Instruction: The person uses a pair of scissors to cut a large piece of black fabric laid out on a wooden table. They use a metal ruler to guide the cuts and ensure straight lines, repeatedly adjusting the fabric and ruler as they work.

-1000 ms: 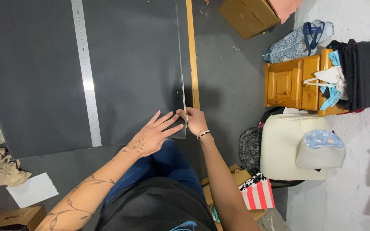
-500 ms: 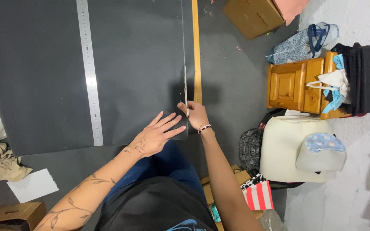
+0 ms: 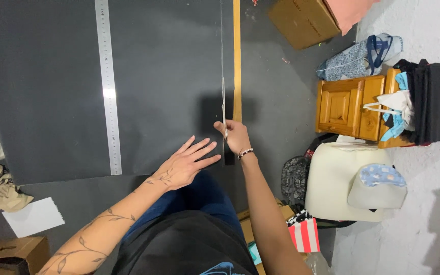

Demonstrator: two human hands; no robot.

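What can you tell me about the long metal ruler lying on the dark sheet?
The metal ruler is a long, narrow, silvery strip with fine markings along its length. It lies flat on the dark grey sheet, running straight away from the person, its far end beyond the picture's top edge. Light glints near its middle. Neither hand touches it; the left hand is nearest.

**Both arms stretched forward, one hand flat, one hand closed**

The left hand [image 3: 185, 164] lies palm down with its fingers [image 3: 199, 150] spread and straight, pointing up and to the right. Its forearm, marked with a leafy vine tattoo, runs in from the lower left. The right hand [image 3: 235, 136] sits just beside it, fingers curled into a pinching grip, a beaded band around the wrist, forearm reaching in from below.
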